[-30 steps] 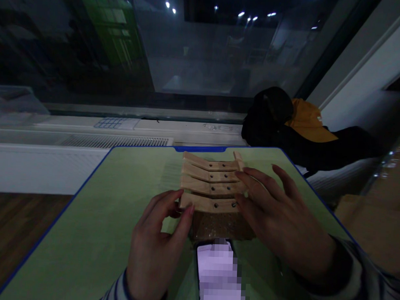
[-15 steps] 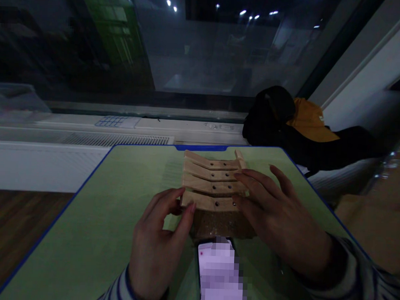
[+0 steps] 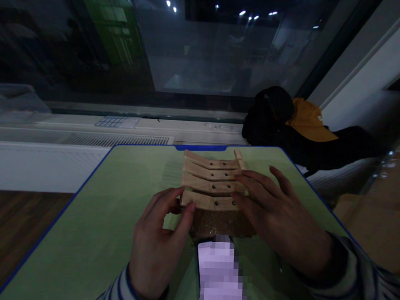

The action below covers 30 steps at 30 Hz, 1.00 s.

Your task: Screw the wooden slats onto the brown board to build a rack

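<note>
Several bent wooden pieces [image 3: 200, 184], each with two dark holes, lie in a row like slats on a brown, shiny block [image 3: 222, 223]. My left hand [image 3: 160, 236] has its thumb and fingers closed around the left end of the nearest wooden piece [image 3: 203, 200]. My right hand [image 3: 276, 214] lies over the right ends of the pieces, fingers stretched and apart, with fingertips touching the wood. A small upright wooden piece [image 3: 239, 159] rises at the far right of the row. What is under my right palm is hidden.
A lit phone [image 3: 218, 273] lies just in front of the block on the green, blue-edged table [image 3: 119, 208]. Beyond the table are a radiator [image 3: 121, 140] and a window sill. A black bag and an orange cap [image 3: 309, 121] sit at the right.
Almost nothing differs. Both hands and the wooden pieces keep their places, apart from a very slight shift of the view.
</note>
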Each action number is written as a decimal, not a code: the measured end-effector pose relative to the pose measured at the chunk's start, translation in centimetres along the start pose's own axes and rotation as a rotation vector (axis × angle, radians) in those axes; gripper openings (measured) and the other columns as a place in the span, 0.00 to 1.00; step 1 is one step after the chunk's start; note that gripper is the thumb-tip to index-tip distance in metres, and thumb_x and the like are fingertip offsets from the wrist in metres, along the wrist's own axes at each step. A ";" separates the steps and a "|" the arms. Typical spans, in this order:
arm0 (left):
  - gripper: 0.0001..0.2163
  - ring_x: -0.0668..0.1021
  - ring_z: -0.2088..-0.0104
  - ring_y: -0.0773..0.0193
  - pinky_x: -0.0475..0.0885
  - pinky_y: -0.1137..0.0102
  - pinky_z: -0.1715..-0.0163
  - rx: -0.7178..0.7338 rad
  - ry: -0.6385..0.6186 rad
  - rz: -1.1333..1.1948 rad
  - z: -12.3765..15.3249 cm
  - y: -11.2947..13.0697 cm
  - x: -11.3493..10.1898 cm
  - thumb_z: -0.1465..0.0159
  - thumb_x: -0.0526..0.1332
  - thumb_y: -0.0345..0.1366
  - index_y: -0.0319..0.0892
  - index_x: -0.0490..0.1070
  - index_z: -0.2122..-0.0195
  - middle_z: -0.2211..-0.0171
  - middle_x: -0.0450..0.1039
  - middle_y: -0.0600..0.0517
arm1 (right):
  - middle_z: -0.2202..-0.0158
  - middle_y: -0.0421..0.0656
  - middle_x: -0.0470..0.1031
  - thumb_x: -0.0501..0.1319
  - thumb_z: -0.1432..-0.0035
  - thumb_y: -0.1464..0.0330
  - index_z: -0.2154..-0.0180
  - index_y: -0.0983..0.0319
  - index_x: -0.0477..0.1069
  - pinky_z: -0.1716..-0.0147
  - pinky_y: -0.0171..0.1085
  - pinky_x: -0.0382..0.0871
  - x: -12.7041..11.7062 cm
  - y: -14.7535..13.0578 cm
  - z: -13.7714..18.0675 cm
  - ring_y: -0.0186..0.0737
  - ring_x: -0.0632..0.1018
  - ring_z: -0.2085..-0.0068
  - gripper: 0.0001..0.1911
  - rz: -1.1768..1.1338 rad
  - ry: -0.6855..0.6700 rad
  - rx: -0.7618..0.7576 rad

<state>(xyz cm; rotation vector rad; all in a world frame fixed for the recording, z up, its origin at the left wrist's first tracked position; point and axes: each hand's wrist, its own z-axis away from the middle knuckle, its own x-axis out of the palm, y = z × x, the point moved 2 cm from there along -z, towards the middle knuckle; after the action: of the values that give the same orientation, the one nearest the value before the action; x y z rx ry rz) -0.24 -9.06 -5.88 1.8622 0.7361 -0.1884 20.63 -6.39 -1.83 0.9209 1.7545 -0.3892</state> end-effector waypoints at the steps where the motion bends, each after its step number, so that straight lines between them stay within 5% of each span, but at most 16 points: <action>1: 0.13 0.76 0.67 0.64 0.74 0.68 0.66 0.000 0.001 0.006 0.0 0.0 0.0 0.41 0.62 0.35 0.45 0.69 0.55 0.60 0.72 0.51 | 0.49 0.51 0.72 0.61 0.45 0.72 0.61 0.62 0.73 0.45 0.62 0.51 0.0 0.0 0.0 0.54 0.68 0.45 0.08 -0.002 -0.001 0.003; 9: 0.13 0.75 0.67 0.65 0.73 0.68 0.65 -0.003 -0.009 -0.008 -0.1 0.0 0.0 0.41 0.63 0.35 0.47 0.68 0.54 0.61 0.71 0.53 | 0.52 0.49 0.73 0.58 0.43 0.72 0.57 0.62 0.70 0.47 0.57 0.58 -1.9 0.8 0.8 0.50 0.71 0.49 0.10 -0.040 0.144 0.024; 13: 0.14 0.74 0.68 0.65 0.72 0.71 0.72 -0.013 0.016 -0.044 -0.2 0.2 -0.4 0.41 0.63 0.36 0.46 0.68 0.54 0.60 0.70 0.52 | 0.66 0.45 0.75 0.57 0.41 0.70 0.62 0.62 0.68 0.64 0.41 0.69 -3.7 2.1 2.8 0.40 0.75 0.65 0.05 -0.047 0.224 0.155; 17: 0.13 0.72 0.69 0.66 0.71 0.70 0.70 0.134 0.140 -0.162 -0.2 1.2 -1.7 0.42 0.64 0.33 0.42 0.69 0.55 0.60 0.69 0.50 | 0.74 0.41 0.74 0.52 0.39 0.62 0.67 0.60 0.67 0.78 0.36 0.66 -3.2 3.5 5.7 0.37 0.74 0.77 0.10 -0.091 0.088 0.359; 21: 0.13 0.72 0.71 0.68 0.70 0.71 0.68 0.387 0.197 -0.223 0.4 2.6 -2.4 0.43 0.63 0.25 0.40 0.69 0.57 0.64 0.69 0.51 | 0.75 0.40 0.75 0.51 0.38 0.61 0.68 0.59 0.67 0.80 0.35 0.64 -1.1 3.7 7.3 0.36 0.75 0.78 0.11 -0.155 -0.133 0.461; 30: 0.10 0.76 0.58 0.57 0.74 0.62 0.57 0.806 -0.176 -0.372 2.6 3.4 1.1 0.38 0.56 0.25 0.35 0.69 0.55 0.58 0.75 0.43 | 0.74 0.42 0.77 0.51 0.39 0.61 0.57 0.62 0.63 0.77 0.35 0.65 2.7 2.9 7.0 0.40 0.78 0.74 0.13 -0.240 -0.371 0.587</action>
<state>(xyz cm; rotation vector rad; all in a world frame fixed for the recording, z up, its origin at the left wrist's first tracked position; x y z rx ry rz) 3.09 -11.73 -4.77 2.3882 0.9626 -0.9957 27.01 -8.02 -6.47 0.9600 1.4235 -1.1990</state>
